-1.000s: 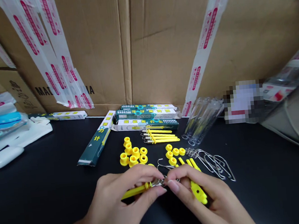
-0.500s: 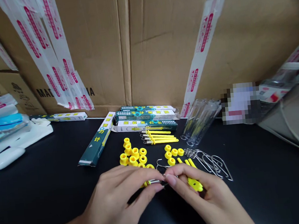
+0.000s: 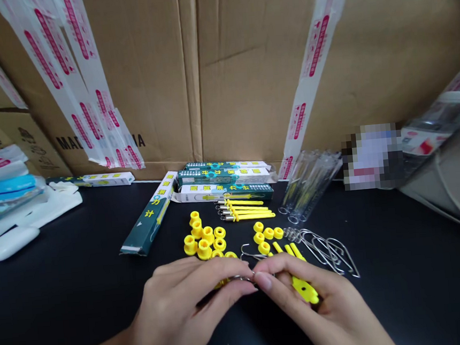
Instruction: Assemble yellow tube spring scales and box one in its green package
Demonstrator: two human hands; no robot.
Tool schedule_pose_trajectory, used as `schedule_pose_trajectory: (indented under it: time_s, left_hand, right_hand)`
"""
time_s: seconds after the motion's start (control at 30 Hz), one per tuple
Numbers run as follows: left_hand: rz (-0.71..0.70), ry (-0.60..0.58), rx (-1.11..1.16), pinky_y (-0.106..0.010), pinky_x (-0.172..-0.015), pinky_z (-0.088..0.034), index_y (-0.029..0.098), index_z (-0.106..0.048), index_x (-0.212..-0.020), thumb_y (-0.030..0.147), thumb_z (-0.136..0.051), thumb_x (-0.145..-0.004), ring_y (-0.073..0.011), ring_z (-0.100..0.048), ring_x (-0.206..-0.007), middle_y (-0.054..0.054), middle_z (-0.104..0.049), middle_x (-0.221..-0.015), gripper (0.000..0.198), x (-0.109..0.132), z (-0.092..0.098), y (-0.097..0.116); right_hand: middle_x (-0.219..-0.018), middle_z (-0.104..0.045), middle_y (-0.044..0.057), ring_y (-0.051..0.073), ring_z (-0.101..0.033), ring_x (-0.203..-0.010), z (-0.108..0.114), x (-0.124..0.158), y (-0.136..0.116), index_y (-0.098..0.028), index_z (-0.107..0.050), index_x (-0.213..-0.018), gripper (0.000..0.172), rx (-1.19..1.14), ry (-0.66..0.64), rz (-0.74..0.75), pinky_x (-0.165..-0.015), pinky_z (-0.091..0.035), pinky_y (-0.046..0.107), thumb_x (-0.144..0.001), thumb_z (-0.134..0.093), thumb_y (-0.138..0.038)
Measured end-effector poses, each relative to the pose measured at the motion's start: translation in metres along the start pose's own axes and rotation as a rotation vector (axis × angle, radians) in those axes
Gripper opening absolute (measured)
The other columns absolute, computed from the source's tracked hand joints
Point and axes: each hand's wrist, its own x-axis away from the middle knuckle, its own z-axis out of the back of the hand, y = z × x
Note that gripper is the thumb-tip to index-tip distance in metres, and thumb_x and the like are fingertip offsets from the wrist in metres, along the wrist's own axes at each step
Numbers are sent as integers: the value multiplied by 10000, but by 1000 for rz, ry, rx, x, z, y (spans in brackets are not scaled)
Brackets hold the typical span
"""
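Observation:
My left hand (image 3: 185,300) pinches a thin yellow rod with a metal spring end, mostly hidden under the fingers. My right hand (image 3: 310,305) meets it fingertip to fingertip at the small metal spring (image 3: 243,277) and also holds a flat yellow plastic piece (image 3: 306,290) in its palm. Just beyond the hands lie several yellow caps (image 3: 205,238), a smaller cluster of yellow rings (image 3: 265,235), a metal hook (image 3: 248,252) and several wire hooks with a spring (image 3: 327,250). Finished yellow rods (image 3: 246,209) lie in a row behind them.
Green printed boxes (image 3: 225,183), one angled (image 3: 151,217), sit on the black table (image 3: 82,282) before tall taped cartons (image 3: 189,74). Clear tubes (image 3: 311,184) lie at right. White and blue packages (image 3: 7,208) are stacked at left; a grey tray (image 3: 452,185) at right.
The yellow rod in my left hand has slid further under the fingers, so less of it shows. Both hands stay pinched together at the spring.

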Motion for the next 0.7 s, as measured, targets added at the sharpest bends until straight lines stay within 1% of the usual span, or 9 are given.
schedule_pose_trajectory:
  time_s: [0.1,0.2,0.27,0.3,0.37,0.47,0.57,0.63,0.7]
  left_hand:
    - [17,-19,27,-45,-776,-582,273,-744,-913,314,-719,-984,-60,-803,-687,115,-844,-839,86,1,0,-1]
    - [29,-28,33,-26,-740,-572,270,-743,-893,343,-708,-988,-52,-796,-649,122,-838,-800,125,1,-1,-3]
    - [40,-28,25,-24,-718,-570,269,-743,-886,359,-703,-989,-54,-794,-640,122,-836,-790,143,1,-2,-4]
    - [45,-24,19,-26,-709,-571,267,-742,-882,362,-702,-989,-56,-794,-638,120,-836,-789,149,0,-2,-4]
    - [46,-19,12,-27,-689,-570,260,-736,-868,360,-709,-984,-60,-793,-630,115,-833,-778,155,0,-3,-5]
    - [51,-25,11,-23,-665,-563,255,-725,-863,353,-707,-985,-54,-780,-600,117,-822,-752,158,0,-3,-5]
    - [46,-35,20,-36,-696,-567,258,-712,-904,311,-701,-992,-60,-787,-631,114,-825,-784,104,2,-2,-5]
    - [23,-50,42,-48,-730,-572,258,-699,-941,259,-707,-989,-69,-796,-667,107,-830,-821,49,4,-2,-6]
    - [2,-72,65,-48,-752,-566,252,-687,-966,210,-705,-986,-67,-796,-679,102,-827,-836,51,6,-2,-7]
  right_hand:
    - [-881,-790,-5,197,-716,-838,0,0,-1,-276,-774,-928,259,-20,2,7,-744,-549,230,-993,-610,-466]
    - [-894,-785,0,205,-713,-878,1,-1,0,-271,-771,-936,275,-73,-30,-50,-755,-541,231,-988,-612,-489]
    - [-875,-762,7,211,-692,-904,2,-2,1,-269,-769,-940,313,-106,-61,-100,-715,-522,225,-986,-595,-525]
    - [-870,-750,8,205,-671,-880,2,-3,2,-271,-772,-940,324,-112,-71,-128,-678,-503,221,-982,-594,-538]
    - [-853,-719,6,177,-591,-771,2,-4,4,-273,-781,-932,340,-117,-81,-176,-602,-444,216,-969,-603,-560]
    - [-774,-627,-17,131,-409,-622,2,-5,3,-261,-789,-898,340,-153,-89,-217,-535,-339,224,-948,-641,-564]
    - [-641,-452,-60,112,-261,-541,2,-5,1,-251,-781,-886,343,-241,-109,-231,-484,-236,246,-941,-664,-568]
    - [-597,-355,-79,109,-208,-523,2,-5,-1,-246,-774,-878,350,-294,-123,-240,-475,-199,256,-937,-672,-576]
    - [-574,-314,-88,107,-195,-517,1,-5,-2,-241,-768,-858,352,-329,-135,-251,-476,-197,258,-931,-687,-575]
